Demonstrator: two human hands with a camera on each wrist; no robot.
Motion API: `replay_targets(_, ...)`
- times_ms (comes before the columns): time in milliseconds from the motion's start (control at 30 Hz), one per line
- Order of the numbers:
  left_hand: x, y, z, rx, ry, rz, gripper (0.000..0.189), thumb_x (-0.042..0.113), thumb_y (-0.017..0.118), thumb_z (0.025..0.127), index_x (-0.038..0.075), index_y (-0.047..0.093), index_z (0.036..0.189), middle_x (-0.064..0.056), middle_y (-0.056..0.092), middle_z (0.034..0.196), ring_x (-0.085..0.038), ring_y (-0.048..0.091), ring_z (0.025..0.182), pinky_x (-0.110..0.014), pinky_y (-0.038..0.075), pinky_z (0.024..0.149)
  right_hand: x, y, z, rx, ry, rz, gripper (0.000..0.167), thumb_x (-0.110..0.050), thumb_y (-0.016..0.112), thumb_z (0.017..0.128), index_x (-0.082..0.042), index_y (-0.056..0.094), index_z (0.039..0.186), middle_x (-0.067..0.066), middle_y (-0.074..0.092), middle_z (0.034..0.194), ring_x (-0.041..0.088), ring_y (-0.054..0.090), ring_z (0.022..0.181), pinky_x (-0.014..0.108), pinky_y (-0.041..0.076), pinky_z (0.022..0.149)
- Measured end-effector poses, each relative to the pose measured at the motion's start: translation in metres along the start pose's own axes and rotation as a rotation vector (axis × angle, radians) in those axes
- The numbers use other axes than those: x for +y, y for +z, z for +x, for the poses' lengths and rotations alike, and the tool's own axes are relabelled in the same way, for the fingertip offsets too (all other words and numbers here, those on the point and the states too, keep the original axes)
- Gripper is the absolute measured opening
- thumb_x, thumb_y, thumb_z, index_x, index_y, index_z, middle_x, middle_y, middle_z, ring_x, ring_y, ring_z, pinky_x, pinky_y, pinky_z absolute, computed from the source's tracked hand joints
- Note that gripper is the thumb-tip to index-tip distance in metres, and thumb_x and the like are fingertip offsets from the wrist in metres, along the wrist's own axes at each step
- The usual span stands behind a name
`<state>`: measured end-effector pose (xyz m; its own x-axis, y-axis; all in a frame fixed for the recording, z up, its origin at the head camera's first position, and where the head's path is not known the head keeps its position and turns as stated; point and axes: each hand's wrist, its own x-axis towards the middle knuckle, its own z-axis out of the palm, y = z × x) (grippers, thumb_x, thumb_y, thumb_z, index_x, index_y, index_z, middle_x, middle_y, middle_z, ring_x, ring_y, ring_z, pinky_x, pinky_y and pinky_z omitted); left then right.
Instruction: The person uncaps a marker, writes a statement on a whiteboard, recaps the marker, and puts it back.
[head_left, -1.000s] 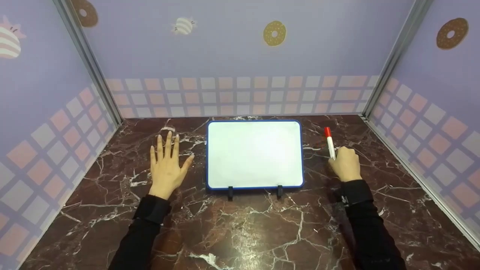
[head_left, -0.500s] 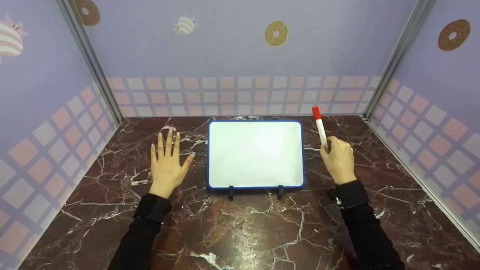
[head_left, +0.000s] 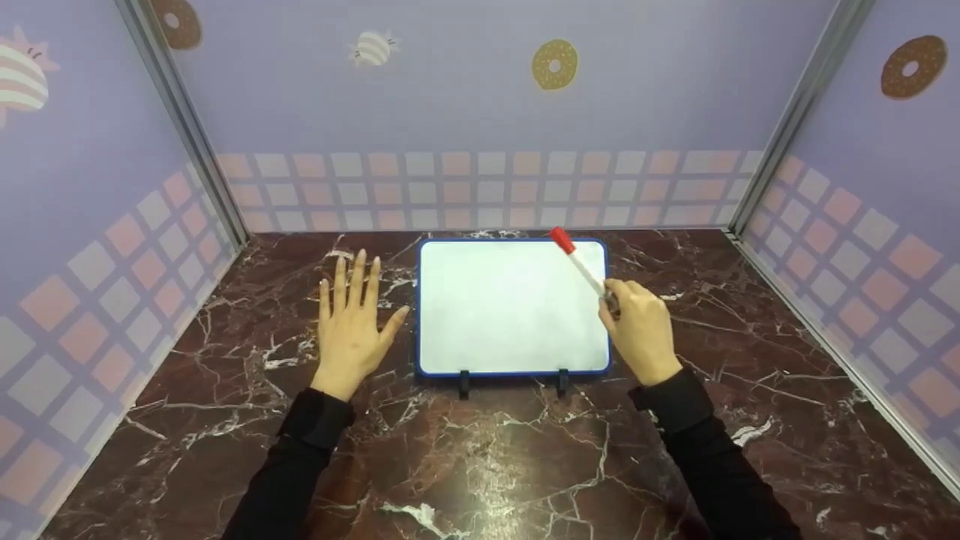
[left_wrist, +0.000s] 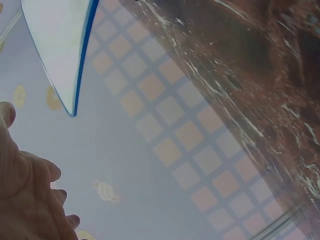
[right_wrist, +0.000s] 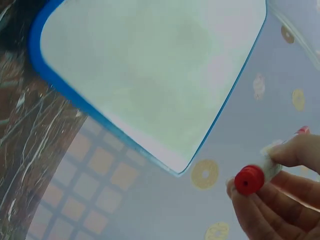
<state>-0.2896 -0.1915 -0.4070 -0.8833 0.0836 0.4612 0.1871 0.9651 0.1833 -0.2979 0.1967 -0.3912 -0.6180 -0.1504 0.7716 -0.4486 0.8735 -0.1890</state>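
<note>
Near the whiteboard (head_left: 495,307), right fingers (right_wrist: 247,211) pinch a marker (head_left: 585,270).

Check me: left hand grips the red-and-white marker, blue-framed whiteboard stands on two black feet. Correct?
Wrong hand: the right hand grips the red-and-white marker, as the head view shows. The blue-framed whiteboard does stand on two black feet.

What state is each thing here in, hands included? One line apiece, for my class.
Marker: capped, held at a slant
Whiteboard: propped up, no writing visible
Black stand feet: at the whiteboard's lower edge
Left hand: fingers straight and spread, holding nothing
Right hand: pinching the marker
</note>
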Motion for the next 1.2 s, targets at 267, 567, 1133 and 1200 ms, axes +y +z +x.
replay_targets(267,0.026,-0.001,-0.001,0.089,0.148,0.076,0.083,0.054,0.048,0.098,0.007,0.016,0.159,-0.012,0.014,0.166,-0.033,0.007,0.154,-0.053,0.007,0.128,-0.021,0.013,-0.009,0.002,-0.110,-0.021,0.020,-0.001,0.076,0.078,0.002,0.073,0.099,0.013,0.068,0.075,0.029,0.065,0.065,0.043,0.059,0.058)
replay_targets(567,0.052,0.015,-0.008,0.340,0.468,0.211,0.080,0.042,0.072,0.086,0.011,0.039,0.152,-0.007,0.037,0.159,-0.027,0.034,0.146,-0.047,0.027,0.123,-0.045,0.027,-0.024,-0.053,-0.221,-0.017,0.023,0.000,0.080,0.075,-0.002,0.076,0.098,0.009,0.067,0.079,0.023,0.064,0.068,0.033,0.060,0.058)
replay_targets(1133,0.062,0.027,-0.013,0.598,0.766,0.069,0.026,0.012,0.078,0.076,0.011,0.077,0.102,0.001,0.076,0.095,-0.017,0.067,0.087,-0.030,0.055,0.083,-0.070,0.027,-0.036,-0.108,-0.365,0.005,0.016,-0.002,0.080,0.078,-0.004,0.076,0.093,0.003,0.067,0.077,0.016,0.061,0.067,0.025,0.058,0.055)
replay_targets(1200,0.062,0.027,-0.013,0.593,0.775,0.052,0.023,0.013,0.075,0.077,0.010,0.076,0.100,0.000,0.075,0.093,-0.017,0.065,0.083,-0.030,0.055,0.081,-0.069,0.027,-0.035,-0.099,-0.375,-0.007,0.016,-0.002,0.080,0.077,-0.004,0.075,0.093,0.004,0.067,0.077,0.017,0.062,0.068,0.025,0.058,0.055)
